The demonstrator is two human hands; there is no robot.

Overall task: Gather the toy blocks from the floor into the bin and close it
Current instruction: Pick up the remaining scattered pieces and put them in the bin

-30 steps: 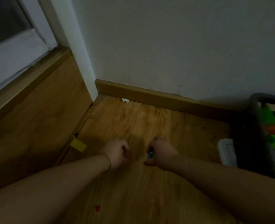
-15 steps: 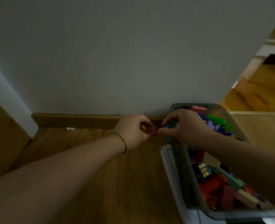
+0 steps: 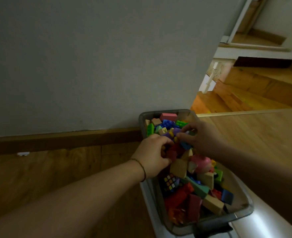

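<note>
Item, far left: a small white fitting point(image 3: 23, 153) at the foot of the skirting board point(image 3: 64, 139), on bare wooden floor point(image 3: 73, 170); no loose block shows there. Item: left hand point(image 3: 154, 154), thin band at the wrist, fingers curled with the thumb beneath, gripping a dark red block point(image 3: 171, 154) just inside the bin's left wall. Item: grey bin point(image 3: 165, 111), open, set against the wall and heaped with toy blocks point(image 3: 193, 186) (a puzzle cube and a pink toy among them). Item: right hand point(image 3: 200, 138), over the far half of the heap, thumb and fingertips drawn close among purple and blue pieces; whether it pinches one cannot be told. Item: a pale glossy panel point(image 3: 270, 220) under the bin, possibly its lid. Handling note: the heap stands near rim height, so pieces are best let go low and toward the middle, then pressed level, or they may roll out and the lid may not seat. Change from half a second ago: both hands met short of the bin's left rim, over the floor; now both are over its contents. A second ago they were down on the floor near a yellow block, with the bin at the right edge.
</note>
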